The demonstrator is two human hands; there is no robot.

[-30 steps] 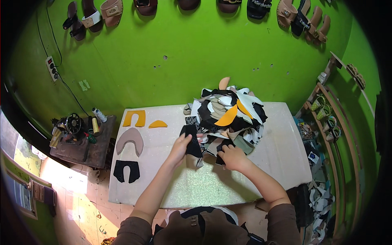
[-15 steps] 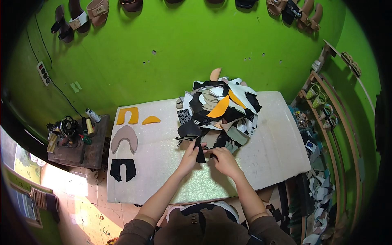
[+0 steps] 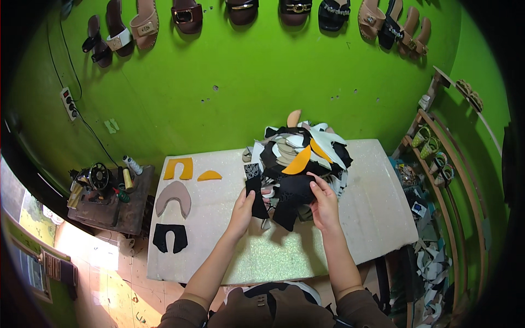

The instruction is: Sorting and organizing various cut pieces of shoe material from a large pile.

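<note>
My left hand [image 3: 241, 212] pinches a narrow black piece of shoe material [image 3: 255, 191] between thumb and fingers. A wider, curved black piece [image 3: 298, 187] is gripped at its right side by my right hand [image 3: 326, 206], its lower end hanging toward the table. Both pieces are held over the front of a heap of cut scraps [image 3: 285, 155] in black, white, grey and orange-yellow. To the left lie a yellow arch-shaped piece [image 3: 170, 170], a yellow half-moon piece [image 3: 209, 175], a mauve arch [image 3: 173, 192] and a black arch [image 3: 161, 236].
The pale table [image 3: 372, 218] fills the middle. An old sewing machine [image 3: 97, 176] with thread cones stands at the left. A wooden rack [image 3: 437, 136] with sandals is at the right, beside scraps [image 3: 432, 262] on the floor. Sandals [image 3: 187, 16] hang on the green wall.
My hands have moved apart. The right hand has lifted the wider black piece and turned it into view; the left keeps the narrow black piece. The view has tilted upward.
</note>
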